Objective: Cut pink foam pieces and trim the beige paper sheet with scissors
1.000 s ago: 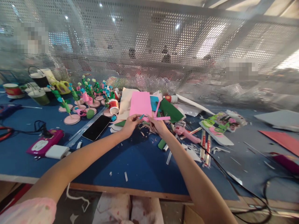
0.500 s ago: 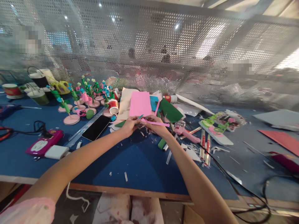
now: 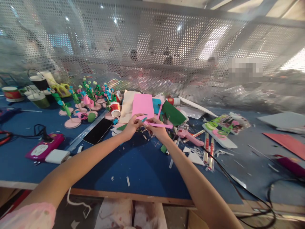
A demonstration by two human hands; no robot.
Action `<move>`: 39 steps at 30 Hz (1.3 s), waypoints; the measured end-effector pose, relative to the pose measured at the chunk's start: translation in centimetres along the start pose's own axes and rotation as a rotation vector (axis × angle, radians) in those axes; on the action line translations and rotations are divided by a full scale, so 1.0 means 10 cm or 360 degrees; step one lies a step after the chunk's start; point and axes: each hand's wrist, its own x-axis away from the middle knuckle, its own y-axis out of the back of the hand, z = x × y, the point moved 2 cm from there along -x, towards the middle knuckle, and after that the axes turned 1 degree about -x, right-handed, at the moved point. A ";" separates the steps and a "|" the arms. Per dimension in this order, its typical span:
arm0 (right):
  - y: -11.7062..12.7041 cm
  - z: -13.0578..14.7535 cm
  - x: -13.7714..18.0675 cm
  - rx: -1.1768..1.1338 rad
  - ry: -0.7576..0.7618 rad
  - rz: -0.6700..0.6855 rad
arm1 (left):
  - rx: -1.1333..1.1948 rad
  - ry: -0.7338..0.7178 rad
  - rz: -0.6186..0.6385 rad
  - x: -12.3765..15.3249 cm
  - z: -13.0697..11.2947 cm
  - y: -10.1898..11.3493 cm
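Note:
Just in front of the pink sheets, my left hand (image 3: 131,128) and my right hand (image 3: 157,129) meet with fingertips pinched together. Between them they hold a narrow pink paper strip (image 3: 165,125). Its free end sticks out to the right across the back of my right hand. A small teal shape (image 3: 144,119) shows at my left fingertips; I cannot make out whether it is a piece of paper or a nail. Behind my hands lie pink paper sheets (image 3: 143,105) on a cream sheet (image 3: 126,108). Both hands are raised over the blue tabletop (image 3: 107,171).
Several paper flowers on round pink bases (image 3: 72,123) stand left. A black phone (image 3: 98,131) and purple power strip (image 3: 45,148) lie nearer. To the right are green paper (image 3: 175,114), a pink glue gun (image 3: 190,137) with its cable, and white scraps. A perforated metal screen (image 3: 152,57) rises behind.
My hands have shifted very slightly, and the left fingers have turned a little, showing more pink paper at their tips. The strip is still held between both hands.

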 end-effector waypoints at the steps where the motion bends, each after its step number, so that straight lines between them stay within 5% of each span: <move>1: -0.01 0.01 0.00 0.0001 0.0017 -0.0010 | -0.0037 -0.0054 -0.0029 0.00 0.00 0.00; 9: -0.17 0.10 0.05 -0.0084 0.0011 -0.0065 | -0.0419 -0.0499 -0.0157 0.05 -0.08 0.01; 22: -0.10 0.07 0.06 0.0244 0.0228 -0.0146 | -0.0562 -0.0714 -0.0095 0.12 -0.05 -0.04; 39: -0.16 0.17 0.07 -0.0076 -0.0006 -0.0097 | -0.1199 -0.0955 -0.0158 0.13 -0.10 0.02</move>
